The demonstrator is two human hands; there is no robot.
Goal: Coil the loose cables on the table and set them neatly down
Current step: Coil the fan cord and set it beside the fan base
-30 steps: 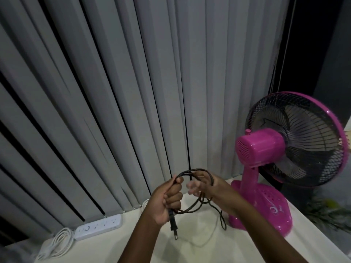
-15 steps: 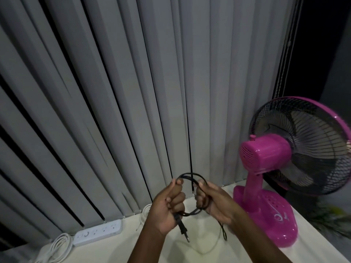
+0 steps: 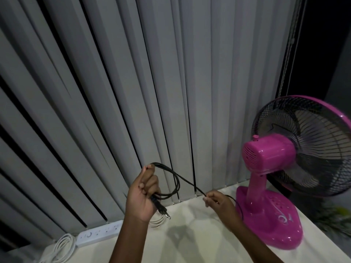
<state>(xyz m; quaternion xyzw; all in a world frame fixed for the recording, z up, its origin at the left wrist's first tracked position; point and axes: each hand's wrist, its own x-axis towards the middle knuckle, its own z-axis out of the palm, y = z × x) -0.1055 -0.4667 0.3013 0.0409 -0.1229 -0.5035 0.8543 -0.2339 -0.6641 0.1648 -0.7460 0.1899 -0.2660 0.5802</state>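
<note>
My left hand (image 3: 144,194) is raised above the table and grips a few loops of the black cable (image 3: 175,179). The cable's plug (image 3: 162,209) sticks out below that fist. From the loops a straight run of cable slopes down to my right hand (image 3: 216,200), which pinches it between thumb and fingers. Past my right hand the cable drops behind the wrist toward the base of the pink fan (image 3: 269,215).
A white power strip (image 3: 98,233) lies at the table's back left, with a bundle of white cable (image 3: 60,250) beside it. More white cable (image 3: 157,221) shows behind my left wrist. Grey vertical blinds (image 3: 133,92) hang along the back edge of the cream table (image 3: 190,240).
My hands have moved apart: the right hand slid out along the cable to the right, drawing a straight length from the loops. The left hand keeps its hold on the coil.
</note>
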